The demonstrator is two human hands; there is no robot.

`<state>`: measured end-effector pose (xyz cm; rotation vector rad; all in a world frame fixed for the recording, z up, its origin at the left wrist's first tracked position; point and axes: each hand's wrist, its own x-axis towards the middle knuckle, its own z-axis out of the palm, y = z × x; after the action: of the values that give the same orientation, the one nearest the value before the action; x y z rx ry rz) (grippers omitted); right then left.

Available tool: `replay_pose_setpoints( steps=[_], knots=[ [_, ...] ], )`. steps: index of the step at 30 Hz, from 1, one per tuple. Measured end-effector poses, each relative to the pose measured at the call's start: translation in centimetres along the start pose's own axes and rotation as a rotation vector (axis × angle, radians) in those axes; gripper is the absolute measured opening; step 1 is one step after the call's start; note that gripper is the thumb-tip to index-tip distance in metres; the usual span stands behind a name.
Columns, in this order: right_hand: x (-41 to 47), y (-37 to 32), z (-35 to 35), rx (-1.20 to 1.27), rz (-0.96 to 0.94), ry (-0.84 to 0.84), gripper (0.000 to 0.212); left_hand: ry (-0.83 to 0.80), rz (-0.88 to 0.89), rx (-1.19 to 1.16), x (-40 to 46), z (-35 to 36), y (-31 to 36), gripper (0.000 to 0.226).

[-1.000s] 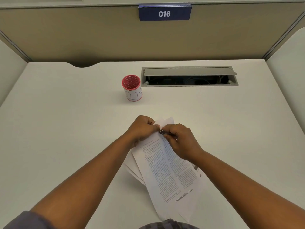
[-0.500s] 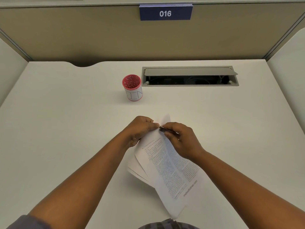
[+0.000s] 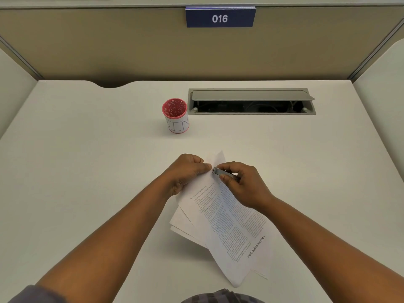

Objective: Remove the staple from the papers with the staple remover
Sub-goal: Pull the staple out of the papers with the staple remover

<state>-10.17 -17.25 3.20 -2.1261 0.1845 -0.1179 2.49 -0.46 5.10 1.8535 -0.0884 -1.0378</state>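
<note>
A stack of printed papers [image 3: 227, 226] is lifted off the white desk, its top corner pinched in my left hand [image 3: 188, 171]. My right hand [image 3: 242, 184] grips a flat metal staple remover [image 3: 220, 172] between thumb and fingers. The remover's tip touches the paper corner right beside my left thumb. The staple itself is too small to make out. The lower sheets fan out to the left under the top page.
A red cup labelled BIN [image 3: 176, 115] stands on the desk [image 3: 87, 171] behind my hands. A grey cable hatch [image 3: 251, 101] with its lid raised sits at the back right. Partition walls close off the back and both sides.
The papers have tilted and swung a little to the right. My right hand has turned so that the staple remover now shows lying flat against the paper corner.
</note>
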Motion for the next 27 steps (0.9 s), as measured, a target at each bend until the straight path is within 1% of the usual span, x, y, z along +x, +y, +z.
replay_pose_setpoints(
  steps=[4,9,13,18,20,22,25,27],
  knots=[
    [-0.04,-0.31,-0.09,-0.036,-0.025,-0.019,0.023,0.000,0.015,0.018,-0.19,0.14,0.10,0.019],
    [0.04,-0.71,0.16,-0.124,-0.068,-0.056,0.019,0.037,0.022,0.076,-0.13,0.46,-0.27,0.031],
    [0.12,-0.82,0.39,-0.197,-0.116,-0.064,0.018,0.058,0.013,0.055,-0.02,0.69,-0.59,0.039],
    [-0.09,-0.72,0.38,-0.301,-0.243,-0.068,0.019,0.018,-0.027,-0.004,-0.09,0.40,-0.70,0.033],
    [-0.28,-0.73,0.36,-0.326,-0.299,-0.033,0.020,-0.011,-0.033,-0.028,-0.24,0.27,-0.62,0.025],
    [-0.43,-0.73,0.46,-0.350,-0.361,-0.008,0.019,-0.034,-0.031,-0.033,-0.30,0.18,-0.61,0.023],
    [-0.53,-0.60,0.54,-0.410,-0.429,0.026,0.016,-0.039,-0.036,-0.056,0.14,0.08,-0.67,0.031],
    [-0.59,-0.51,0.51,-0.393,-0.431,0.081,0.015,-0.063,-0.035,-0.086,0.30,-0.07,-0.49,0.044]
  ],
)
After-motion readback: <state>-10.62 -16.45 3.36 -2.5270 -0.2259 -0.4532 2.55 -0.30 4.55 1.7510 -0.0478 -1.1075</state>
